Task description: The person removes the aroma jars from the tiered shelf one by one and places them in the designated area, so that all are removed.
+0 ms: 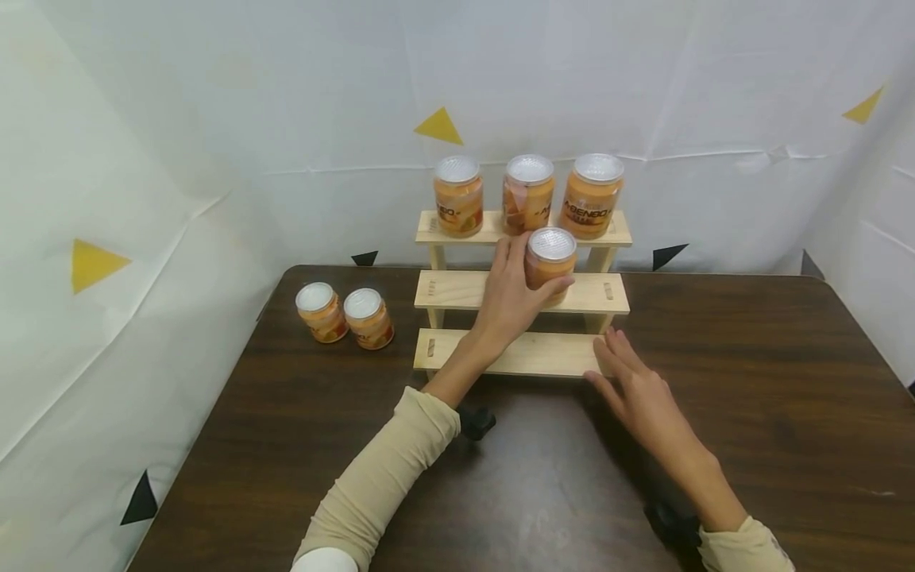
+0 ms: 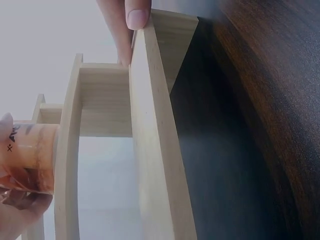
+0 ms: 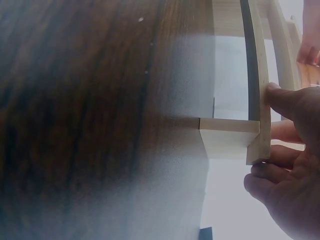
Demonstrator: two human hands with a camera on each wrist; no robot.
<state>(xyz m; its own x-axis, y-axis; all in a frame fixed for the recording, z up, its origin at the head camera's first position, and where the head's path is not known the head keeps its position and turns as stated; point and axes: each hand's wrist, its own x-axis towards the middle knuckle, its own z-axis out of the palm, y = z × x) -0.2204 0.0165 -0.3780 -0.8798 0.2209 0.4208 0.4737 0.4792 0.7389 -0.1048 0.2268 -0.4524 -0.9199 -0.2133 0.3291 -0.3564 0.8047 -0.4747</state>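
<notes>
The person's left hand [image 1: 511, 292] stretches toward one o'clock, thumb and fingers clasped round a jar [image 1: 547, 268] at the middle shelf [image 1: 452, 290] of the rack [image 1: 437, 257]; I can't tell whether the jar bears on the wood. The right hand [image 1: 635, 391], aimed at eleven, grips the bottom shelf [image 1: 543, 353] by its end, thumb on the front edge. Three upright jars [image 1: 527, 208] line the top shelf [image 1: 426, 228] at twelve; two others [image 1: 368, 324] stand on the table [image 1: 557, 477] at the rack's nine.
</notes>
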